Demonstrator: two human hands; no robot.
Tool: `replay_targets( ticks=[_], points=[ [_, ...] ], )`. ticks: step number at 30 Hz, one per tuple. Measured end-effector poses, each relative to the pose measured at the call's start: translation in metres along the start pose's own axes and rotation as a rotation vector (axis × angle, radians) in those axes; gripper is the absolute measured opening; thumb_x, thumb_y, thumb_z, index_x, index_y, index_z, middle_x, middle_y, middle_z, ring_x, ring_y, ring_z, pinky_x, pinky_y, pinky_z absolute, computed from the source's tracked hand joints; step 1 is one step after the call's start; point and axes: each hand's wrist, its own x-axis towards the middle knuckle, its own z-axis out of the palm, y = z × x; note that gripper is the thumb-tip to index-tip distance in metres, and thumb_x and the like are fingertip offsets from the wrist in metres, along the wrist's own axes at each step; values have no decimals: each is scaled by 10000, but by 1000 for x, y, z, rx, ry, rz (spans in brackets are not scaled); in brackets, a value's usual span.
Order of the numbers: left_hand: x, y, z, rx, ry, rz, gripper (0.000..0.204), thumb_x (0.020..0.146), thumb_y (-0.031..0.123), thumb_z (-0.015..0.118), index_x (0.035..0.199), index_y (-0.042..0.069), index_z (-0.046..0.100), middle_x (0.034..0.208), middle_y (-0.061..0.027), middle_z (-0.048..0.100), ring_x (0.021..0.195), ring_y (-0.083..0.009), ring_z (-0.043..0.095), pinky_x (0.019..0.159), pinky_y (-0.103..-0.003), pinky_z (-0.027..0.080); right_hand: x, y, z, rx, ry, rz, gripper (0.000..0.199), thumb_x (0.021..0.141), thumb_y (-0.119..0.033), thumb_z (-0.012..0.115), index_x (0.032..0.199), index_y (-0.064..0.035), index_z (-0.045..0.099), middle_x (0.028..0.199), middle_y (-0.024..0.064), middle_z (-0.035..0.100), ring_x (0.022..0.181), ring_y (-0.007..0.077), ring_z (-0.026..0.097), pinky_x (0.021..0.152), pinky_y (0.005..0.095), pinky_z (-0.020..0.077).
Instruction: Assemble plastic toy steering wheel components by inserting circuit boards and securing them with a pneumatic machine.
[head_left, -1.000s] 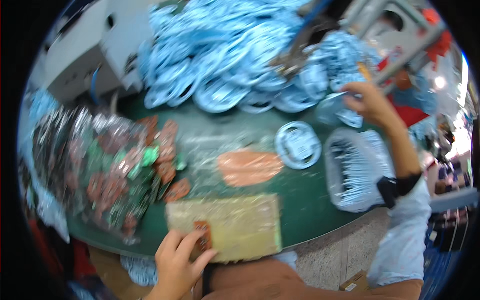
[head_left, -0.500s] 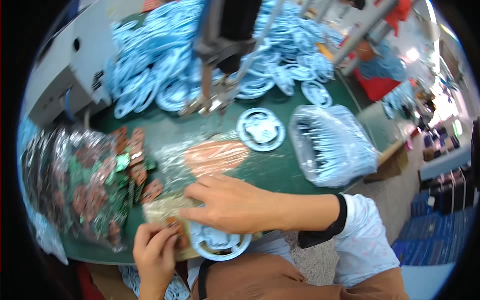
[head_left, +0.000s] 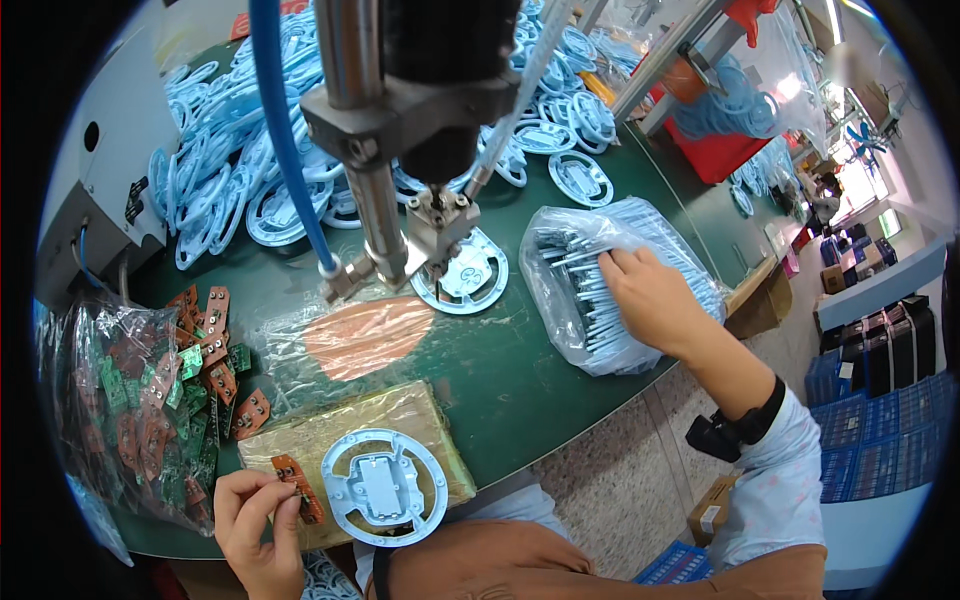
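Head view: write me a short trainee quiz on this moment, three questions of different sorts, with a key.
1. What does the left hand pinch between its fingers?
2. True or false: a round blue plastic casing rests on the yellowish wrapped block.
3. The right hand is at: A) the grey box; B) the clear bag of stacked blue parts; C) the red bin.

Key: 1. An orange-brown circuit board. 2. True. 3. B.
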Motion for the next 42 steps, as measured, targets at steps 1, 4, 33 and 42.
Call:
replay_targets(
  ticks=[1,4,33,42],
  points=[
    [0,3,0,3,-8,2,112,835,-47,669,943,-22,649,957,-113,561,874,-224,569,771,-312,465,1,2,-1,-32,41,-68,128,822,-17,574,948,-4,589,943,127,645,907,317,659,688,393,575],
    [0,8,-3,0,7,-24,114,833,-46,672,942,-22,650,957,-112,561,876,-225,568,774,-311,463,15,14,-2,-31,-75,-105,183,782,-44,639,955,-12,589,950,124,634,891,325,662,688,411,571],
    [0,7,-3,-53,-14,-75,134,801,-59,681,927,-19,660,989,-113,577,905,-217,572,795,-299,456,-28,-57,-9,473,140,-420,108,723,-81,711,791,-97,628,863,28,566,801,230,566,659,349,473],
    [4,26,2,70,-123,165,251,699,-32,773,931,49,721,1100,-118,676,924,-312,636,813,-391,513,-28,-78,-50,625,237,-451,210,716,-48,723,923,-81,713,865,38,635,771,232,606,617,330,476]
  ],
)
